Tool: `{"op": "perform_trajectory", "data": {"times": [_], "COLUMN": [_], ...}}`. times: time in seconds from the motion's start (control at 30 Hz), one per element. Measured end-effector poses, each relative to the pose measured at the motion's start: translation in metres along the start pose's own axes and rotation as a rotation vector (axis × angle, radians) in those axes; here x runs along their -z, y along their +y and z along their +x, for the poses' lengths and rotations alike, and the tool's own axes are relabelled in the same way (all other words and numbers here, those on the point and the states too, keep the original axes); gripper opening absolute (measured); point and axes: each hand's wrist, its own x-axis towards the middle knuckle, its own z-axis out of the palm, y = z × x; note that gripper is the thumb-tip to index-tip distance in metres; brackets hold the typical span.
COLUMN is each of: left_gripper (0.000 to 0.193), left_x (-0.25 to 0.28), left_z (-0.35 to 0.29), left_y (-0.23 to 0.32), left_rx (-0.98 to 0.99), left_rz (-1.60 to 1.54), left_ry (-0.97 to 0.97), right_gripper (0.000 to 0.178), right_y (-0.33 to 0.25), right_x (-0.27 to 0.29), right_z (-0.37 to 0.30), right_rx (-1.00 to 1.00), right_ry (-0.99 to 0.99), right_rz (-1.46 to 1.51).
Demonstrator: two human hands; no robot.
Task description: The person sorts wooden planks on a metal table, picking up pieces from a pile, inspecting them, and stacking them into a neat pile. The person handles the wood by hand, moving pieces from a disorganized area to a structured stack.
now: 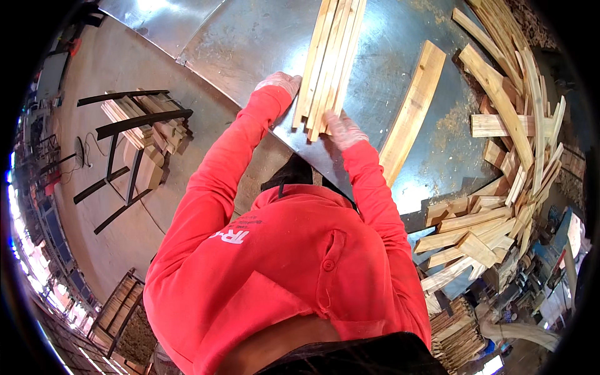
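A bundle of long, pale wooden strips [326, 65] stands on edge on the metal table [240, 53], running away from me, with its near ends slightly uneven. Against the bundle's left side my left hand [279, 82] is closed, its fingertips partly hidden by the wood. Near the close end, my right hand [344, 129] grips the right side, thumb and fingers against the strips. The bundle sits between my two hands. To the right of my right hand, a single wider board [414, 112] lies flat on the table.
A heap of loose wooden pieces [487, 225] covers the right side, with curved boards [500, 94] leaning over it. On the floor at left, a dark metal frame [122, 128] stands around stacked wood [140, 150]. The table's edge [215, 84] slants past my left hand.
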Motion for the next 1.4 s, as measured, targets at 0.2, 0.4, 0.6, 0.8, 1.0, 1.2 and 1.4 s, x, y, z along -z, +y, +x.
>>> {"op": "perform_trajectory", "data": {"times": [0.2,0.4,0.6,0.8,1.0,1.2,1.4], "left_gripper": [0.094,0.104,0.105,0.107,0.103,0.098,0.085], "left_x": [-0.011,-0.024,0.009,0.076,0.150,0.326,0.400], "left_z": [-0.044,-0.043,-0.043,-0.039,0.002,0.047,0.150], "left_y": [0.053,0.051,0.037,-0.028,-0.115,-0.180,-0.291], "left_rx": [-0.045,0.012,0.063,-0.078,-0.264,-0.058,-0.199], "left_rz": [0.135,0.209,0.215,-0.289,-0.863,0.079,0.417], "left_ry": [0.343,0.421,0.470,0.301,0.179,0.511,0.660], "right_gripper": [0.078,0.092,0.112,0.108,0.105,0.100,0.098], "right_y": [-0.090,-0.057,-0.001,-0.012,-0.040,-0.052,-0.065], "right_x": [-0.021,0.060,0.090,0.077,0.033,-0.057,-0.154], "right_z": [-0.015,-0.062,-0.072,-0.059,-0.033,0.010,0.042], "right_rx": [-0.256,-0.235,-0.611,-0.609,-0.491,-0.221,-0.106], "right_ry": [-0.292,0.536,0.687,0.685,0.668,0.730,0.788], "right_rz": [-0.837,-0.972,-1.017,-0.958,-0.870,-0.757,-0.126]}}
